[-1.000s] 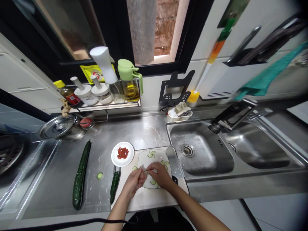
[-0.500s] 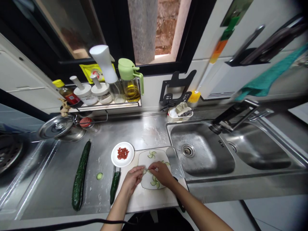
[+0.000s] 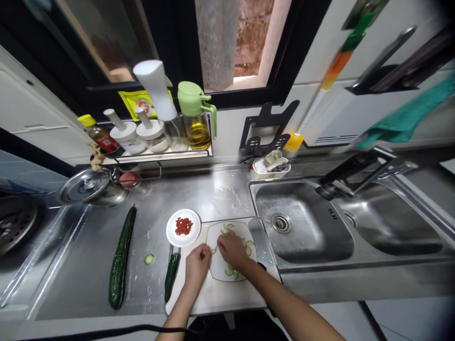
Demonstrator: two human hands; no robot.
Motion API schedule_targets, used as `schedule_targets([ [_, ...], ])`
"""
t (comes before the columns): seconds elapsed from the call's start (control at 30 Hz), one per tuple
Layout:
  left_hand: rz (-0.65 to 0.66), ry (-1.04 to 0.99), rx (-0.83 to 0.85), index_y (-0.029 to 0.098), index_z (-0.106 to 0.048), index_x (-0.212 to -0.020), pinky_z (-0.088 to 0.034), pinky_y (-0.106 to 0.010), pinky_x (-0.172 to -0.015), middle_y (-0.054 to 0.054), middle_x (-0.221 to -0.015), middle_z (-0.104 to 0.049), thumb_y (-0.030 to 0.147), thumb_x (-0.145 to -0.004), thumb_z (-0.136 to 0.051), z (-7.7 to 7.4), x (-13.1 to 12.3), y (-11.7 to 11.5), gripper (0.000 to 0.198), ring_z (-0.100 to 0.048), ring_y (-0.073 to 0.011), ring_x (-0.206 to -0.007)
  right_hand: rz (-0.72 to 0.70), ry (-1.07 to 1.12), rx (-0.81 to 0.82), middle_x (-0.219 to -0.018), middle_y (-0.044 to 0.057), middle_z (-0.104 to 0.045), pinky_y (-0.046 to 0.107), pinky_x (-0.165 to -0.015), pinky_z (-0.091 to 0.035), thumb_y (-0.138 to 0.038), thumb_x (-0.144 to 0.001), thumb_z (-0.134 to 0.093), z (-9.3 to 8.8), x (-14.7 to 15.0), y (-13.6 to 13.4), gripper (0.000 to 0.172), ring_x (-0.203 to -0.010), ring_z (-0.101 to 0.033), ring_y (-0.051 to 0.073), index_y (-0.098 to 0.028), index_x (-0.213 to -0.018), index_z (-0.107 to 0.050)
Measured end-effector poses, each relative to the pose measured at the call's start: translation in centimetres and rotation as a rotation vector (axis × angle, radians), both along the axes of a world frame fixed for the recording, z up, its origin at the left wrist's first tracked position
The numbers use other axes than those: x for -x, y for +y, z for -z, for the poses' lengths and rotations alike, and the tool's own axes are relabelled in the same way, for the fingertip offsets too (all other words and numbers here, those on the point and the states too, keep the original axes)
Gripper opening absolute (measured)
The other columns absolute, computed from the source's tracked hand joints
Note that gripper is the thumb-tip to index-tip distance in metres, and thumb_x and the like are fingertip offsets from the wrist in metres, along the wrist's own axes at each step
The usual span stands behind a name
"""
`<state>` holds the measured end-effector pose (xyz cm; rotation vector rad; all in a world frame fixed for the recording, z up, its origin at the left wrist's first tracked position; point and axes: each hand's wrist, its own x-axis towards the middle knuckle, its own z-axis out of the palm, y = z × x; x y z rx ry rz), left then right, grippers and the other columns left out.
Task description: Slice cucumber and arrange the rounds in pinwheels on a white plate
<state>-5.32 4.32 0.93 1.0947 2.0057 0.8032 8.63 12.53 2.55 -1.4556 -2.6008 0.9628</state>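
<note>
On the left side of a white plate (image 3: 220, 272), a thin cucumber slice (image 3: 213, 250) shows between my two hands. My right hand (image 3: 232, 251) reaches over the plate, its fingers pinched at the slice's right end. My left hand (image 3: 198, 267) is at the plate's left rim with thumb and fingers closed near the slice's left end; what they grip, if anything, is too small to make out. Curved cucumber slices (image 3: 232, 272) lie in fans around the plate. Beneath it is a white cutting board (image 3: 213, 300), with a knife blade (image 3: 256, 229) along the plate's right.
A dish of chopped red pieces (image 3: 196, 232) stands behind my left hand. A cut cucumber piece (image 3: 172, 277), a cucumber end (image 3: 149, 259) and a whole cucumber (image 3: 122, 260) lie to the left. The double sink (image 3: 302, 222) is at right; a condiment rack (image 3: 167, 156) is behind.
My hands have drawn slightly apart. The left turned, its fingers curling in at the plate's rim; the right shifted up a little over the plate. The view moved slightly.
</note>
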Motion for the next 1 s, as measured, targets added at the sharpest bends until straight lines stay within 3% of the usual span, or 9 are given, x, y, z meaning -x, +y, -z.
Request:
schedule_targets([
  [0.23, 0.063, 0.187, -0.051, 0.019, -0.06, -0.072, -0.041, -0.027, -0.07, -0.003, -0.075, -0.064, 0.024, -0.078, -0.043, 0.3, 0.1, 0.2, 0.019, -0.057, -0.0167, -0.072, -0.043, -0.052, -0.055, -0.09, 0.004, -0.065, 0.031, -0.069, -0.026, -0.018, -0.085, -0.046, 0.8, 0.4, 0.1, 0.014, -0.095, -0.046, 0.021, -0.02, -0.083, -0.06],
  [0.6, 0.023, 0.131, -0.108, 0.019, -0.06, -0.084, -0.043, -0.027, -0.071, -0.003, -0.076, -0.063, 0.025, -0.077, -0.048, 1.7, 0.5, -0.2, 0.015, -0.057, -0.0168, -0.071, -0.092, -0.085, -0.157, -0.095, 0.007, -0.062, 0.032, -0.073, -0.03, -0.018, -0.088, -0.046, 2.1, 0.7, -0.1, 0.018, -0.098, -0.044, 0.022, -0.021, -0.084, -0.063],
  [1.0, 0.036, 0.126, -0.126, 0.019, -0.061, -0.078, -0.043, -0.027, -0.071, -0.004, -0.077, -0.064, 0.027, -0.078, -0.047, 1.5, 0.6, -0.1, 0.016, -0.057, -0.0167, -0.073, -0.114, -0.049, -0.24, -0.089, 0.006, -0.062, 0.032, -0.072, -0.029, -0.016, -0.086, -0.051, 2.5, 0.4, -0.4, 0.014, -0.096, -0.044, 0.022, -0.02, -0.081, -0.063],
])
